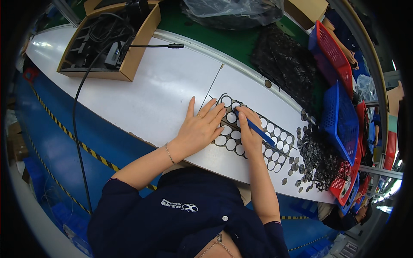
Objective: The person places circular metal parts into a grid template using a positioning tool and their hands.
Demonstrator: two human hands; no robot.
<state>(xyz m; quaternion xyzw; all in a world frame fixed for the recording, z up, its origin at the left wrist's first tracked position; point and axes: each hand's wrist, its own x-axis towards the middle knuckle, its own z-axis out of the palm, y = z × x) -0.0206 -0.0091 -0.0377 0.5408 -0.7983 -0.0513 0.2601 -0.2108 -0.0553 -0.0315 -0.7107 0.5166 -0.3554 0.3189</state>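
A dark sheet (246,133) with rows of round white discs lies on the white table in front of me. My left hand (201,127) rests flat at the sheet's left end, its fingers spread over the edge. In my right hand (251,132) is a blue stick-shaped tool (261,133). Its tip points at the upper left part of the sheet, near a disc, and its other end slants down to the right. Whether the tip touches the sheet is hard to tell. To the right of the sheet lie several loose dark round pieces (297,167).
A heap of black scraps (322,161) covers the table's right end, beside a blue basket (342,120) and red baskets (337,53). At the back left stands a cardboard box (137,47) of cables and adapters. A black cable (79,94) hangs over the table's front edge. Other people work at far right.
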